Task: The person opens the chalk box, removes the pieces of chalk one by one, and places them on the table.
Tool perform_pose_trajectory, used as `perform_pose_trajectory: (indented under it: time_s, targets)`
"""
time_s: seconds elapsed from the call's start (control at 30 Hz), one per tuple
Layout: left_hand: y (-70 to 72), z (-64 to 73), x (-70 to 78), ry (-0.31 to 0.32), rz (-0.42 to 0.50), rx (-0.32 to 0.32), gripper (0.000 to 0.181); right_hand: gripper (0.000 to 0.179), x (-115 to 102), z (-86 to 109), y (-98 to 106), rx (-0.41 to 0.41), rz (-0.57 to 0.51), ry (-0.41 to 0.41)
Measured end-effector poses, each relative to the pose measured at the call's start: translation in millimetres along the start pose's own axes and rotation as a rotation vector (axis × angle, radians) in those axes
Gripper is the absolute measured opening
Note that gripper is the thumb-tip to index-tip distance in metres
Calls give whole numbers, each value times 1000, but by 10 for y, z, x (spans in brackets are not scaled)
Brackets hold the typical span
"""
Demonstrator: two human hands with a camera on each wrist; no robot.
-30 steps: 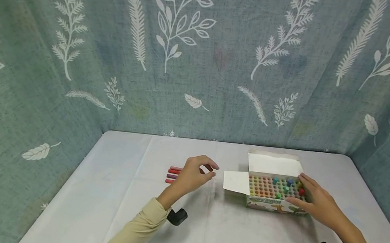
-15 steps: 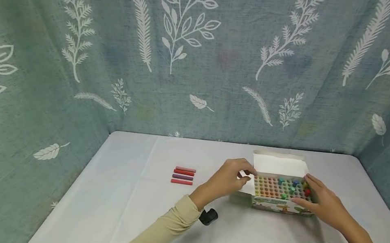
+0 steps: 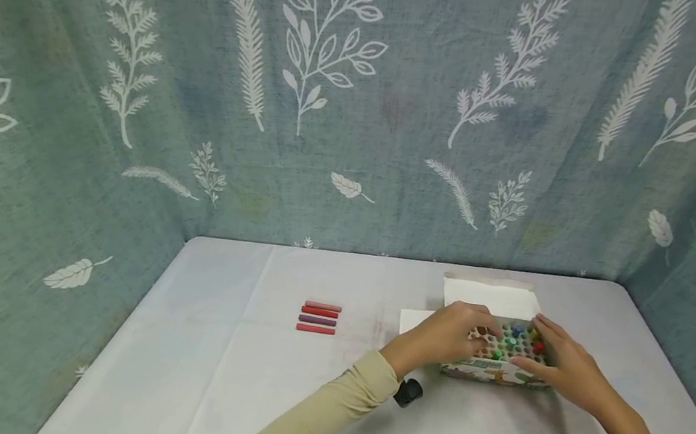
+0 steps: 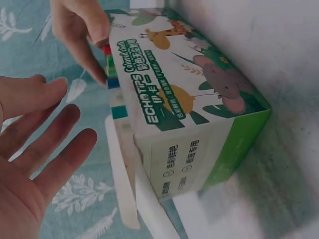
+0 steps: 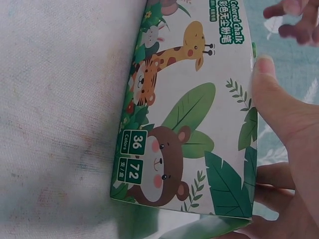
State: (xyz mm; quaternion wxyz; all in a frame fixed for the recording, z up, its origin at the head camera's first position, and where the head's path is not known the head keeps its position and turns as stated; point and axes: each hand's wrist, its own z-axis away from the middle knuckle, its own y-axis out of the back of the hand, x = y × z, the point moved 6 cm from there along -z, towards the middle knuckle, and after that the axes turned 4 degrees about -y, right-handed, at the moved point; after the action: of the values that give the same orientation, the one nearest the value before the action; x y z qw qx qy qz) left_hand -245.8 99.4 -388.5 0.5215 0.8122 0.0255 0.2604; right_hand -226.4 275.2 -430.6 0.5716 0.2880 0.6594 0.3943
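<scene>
An open-topped colored chalk box (image 3: 479, 373), printed with cartoon animals, stands on the white table. Small colored chalk ends, such as a blue chalk (image 3: 517, 330) and a red chalk (image 3: 538, 347), stick up from its holed insert. My left hand (image 3: 445, 334) hovers over the box's left half, hiding that part. In the left wrist view the left hand's thumb (image 4: 47, 94) and fingers are apart with nothing between them. My right hand (image 3: 576, 364) holds the box's right end, its thumb (image 5: 264, 69) along the front top edge and its fingers at the back.
Several red and purple chalk sticks (image 3: 317, 321) lie in a neat row left of the box. The box's lid flap (image 3: 489, 295) stands up at the back, and a side flap (image 3: 411, 318) juts left. A patterned curtain (image 3: 361, 116) hangs behind the table (image 3: 234, 378).
My left hand has moved right, from beside the row of chalk sticks to over the box. The right hand stays at the box's right end. The head view shifts slightly.
</scene>
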Motion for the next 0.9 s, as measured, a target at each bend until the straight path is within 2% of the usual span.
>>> perform_pose_trajectory:
  time_s: [0.17, 0.47, 0.63, 0.9]
  targets:
    - [-112, -61, -33, 41, -42, -59, 22, 90, 2, 10, -16, 0, -3, 6]
    - [-311, -189, 7, 9, -88, -130, 27, 89, -1, 22, 10, 16, 7, 20]
    - [-375, -208, 14, 23, -185, -139, 29, 89, -9, 23, 6, 11, -6, 25]
    - [-389, -182, 16, -3, -198, -140, 25, 89, -9, 7, 3, 9, 6, 17]
